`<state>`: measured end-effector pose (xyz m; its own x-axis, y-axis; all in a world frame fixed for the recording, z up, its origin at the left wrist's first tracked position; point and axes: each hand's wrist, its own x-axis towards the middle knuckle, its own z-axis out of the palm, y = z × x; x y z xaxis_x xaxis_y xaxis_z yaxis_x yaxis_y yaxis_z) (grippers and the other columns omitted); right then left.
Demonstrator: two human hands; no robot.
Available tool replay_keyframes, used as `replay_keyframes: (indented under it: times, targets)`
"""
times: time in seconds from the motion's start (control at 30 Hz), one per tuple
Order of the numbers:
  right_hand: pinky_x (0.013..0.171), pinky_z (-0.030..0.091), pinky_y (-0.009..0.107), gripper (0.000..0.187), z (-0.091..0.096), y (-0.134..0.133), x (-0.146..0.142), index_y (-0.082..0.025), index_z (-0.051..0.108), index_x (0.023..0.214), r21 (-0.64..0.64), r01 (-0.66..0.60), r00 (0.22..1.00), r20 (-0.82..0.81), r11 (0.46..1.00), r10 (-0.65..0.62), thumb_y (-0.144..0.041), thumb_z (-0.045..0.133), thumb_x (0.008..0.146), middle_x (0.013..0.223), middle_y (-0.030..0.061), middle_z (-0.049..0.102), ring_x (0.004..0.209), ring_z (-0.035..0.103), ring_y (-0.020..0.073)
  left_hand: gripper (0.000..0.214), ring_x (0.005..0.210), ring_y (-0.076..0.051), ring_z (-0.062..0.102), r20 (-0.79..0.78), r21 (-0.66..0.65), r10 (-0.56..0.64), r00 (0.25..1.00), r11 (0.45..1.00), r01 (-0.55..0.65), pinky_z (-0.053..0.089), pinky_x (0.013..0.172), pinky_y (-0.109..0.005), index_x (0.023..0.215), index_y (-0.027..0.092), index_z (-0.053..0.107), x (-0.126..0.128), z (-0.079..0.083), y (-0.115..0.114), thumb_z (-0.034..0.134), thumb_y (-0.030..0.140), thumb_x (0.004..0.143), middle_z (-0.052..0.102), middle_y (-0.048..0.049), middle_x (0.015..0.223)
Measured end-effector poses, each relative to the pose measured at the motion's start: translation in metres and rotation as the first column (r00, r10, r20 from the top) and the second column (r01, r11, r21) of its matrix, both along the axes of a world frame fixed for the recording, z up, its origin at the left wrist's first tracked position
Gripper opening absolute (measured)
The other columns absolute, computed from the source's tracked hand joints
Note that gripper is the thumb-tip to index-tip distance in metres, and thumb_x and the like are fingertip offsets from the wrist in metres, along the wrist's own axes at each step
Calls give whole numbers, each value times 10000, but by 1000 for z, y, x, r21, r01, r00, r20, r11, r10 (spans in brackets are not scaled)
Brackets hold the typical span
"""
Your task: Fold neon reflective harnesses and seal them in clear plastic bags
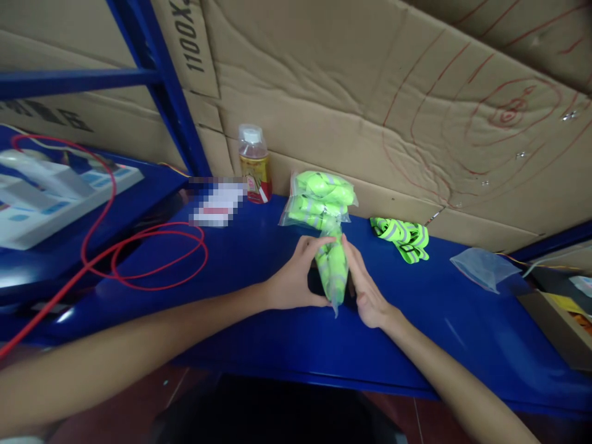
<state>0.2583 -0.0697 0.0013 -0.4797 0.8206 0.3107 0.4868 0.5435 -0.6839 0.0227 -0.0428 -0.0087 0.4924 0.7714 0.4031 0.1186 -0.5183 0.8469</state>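
Observation:
Between my two hands is a clear plastic bag (333,271) with a folded neon-yellow reflective strap inside, tilted up over the blue table. My left hand (296,274) grips its left side, thumb and fingers curved round it. Against the bag's right side lies my right hand (367,287), its fingers together and pressing on the plastic. Behind them, two more bagged reflective straps (319,197) are stacked near the cardboard wall. A loose bundle of reflective strap (401,237) rests to the right of my right hand. Farther right lies a flat clear bag (485,268).
A bottle with a yellow and red label (255,169) stands at the back, beside a blurred white packet (219,205). Red cable (160,231) coils on the left, near a white power strip (69,197). An open cardboard box (562,327) sits at the right edge.

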Motion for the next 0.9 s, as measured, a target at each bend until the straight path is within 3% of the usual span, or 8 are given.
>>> replay_keyframes:
  times: [0.13,0.23,0.33,0.43,0.67,0.77,0.83,0.9]
  targets:
    - [1008,599,543,1148,-4,13,14,-298,182,1733,32,27,993,-119,999,-23,-1010,250,835,1669,155,343,1391,529,418,947,1266,-314,608,330,-334,-76,941,923,192,633,969,-466,1483,304,439,2,5,8,963,318,696,478,-134,1463]
    - [1022,592,602,1180,-5,23,22,-313,254,1699,153,11,997,-73,988,0,-944,608,767,1597,175,419,1365,541,453,562,1094,-271,687,502,-522,-20,865,791,321,637,935,-467,1376,222,522,1,4,17,764,353,886,621,-111,1232]
    - [1137,521,635,1093,-1,22,20,-372,304,1666,295,22,998,55,955,-40,-626,875,770,1553,158,472,1417,517,460,418,1046,-288,694,566,-607,-9,825,672,424,648,879,-498,1290,212,529,-2,1,22,606,294,888,663,-99,1123]
    - [1058,578,589,822,4,16,13,-416,382,1622,433,53,991,85,900,-99,-381,790,910,1447,141,574,1290,635,395,480,1032,-306,694,586,-600,-67,808,634,488,653,810,-497,1281,238,488,-4,-3,23,587,278,813,672,-115,1222]
    - [948,627,609,570,26,16,10,-366,557,1462,614,384,923,-243,689,-298,-316,758,931,1227,109,720,1092,731,385,678,1103,-308,698,487,-543,-208,848,688,481,629,749,-372,1441,219,476,4,-4,17,673,325,802,671,-173,1321]
    - [942,617,607,557,64,27,8,-397,611,1432,749,377,923,-250,546,-293,-297,790,913,1199,87,716,1090,720,371,638,769,-177,682,309,-468,-225,924,810,354,545,599,-260,1429,206,494,7,-8,10,647,220,809,718,-85,1075]
    - [979,598,623,551,96,43,2,-399,596,1474,838,328,931,-210,437,-298,-303,745,952,1297,91,668,1166,694,369,446,608,-119,594,162,-336,-256,953,894,297,468,569,-229,1293,173,587,5,-8,6,613,183,848,705,-21,868]
    - [1031,564,626,465,122,68,-10,-385,614,1467,903,208,941,-81,375,-327,-324,666,1009,1372,85,621,1242,656,364,288,550,-97,538,-5,-161,-280,960,948,276,428,577,-233,1146,173,663,0,-5,3,598,161,865,693,6,778]
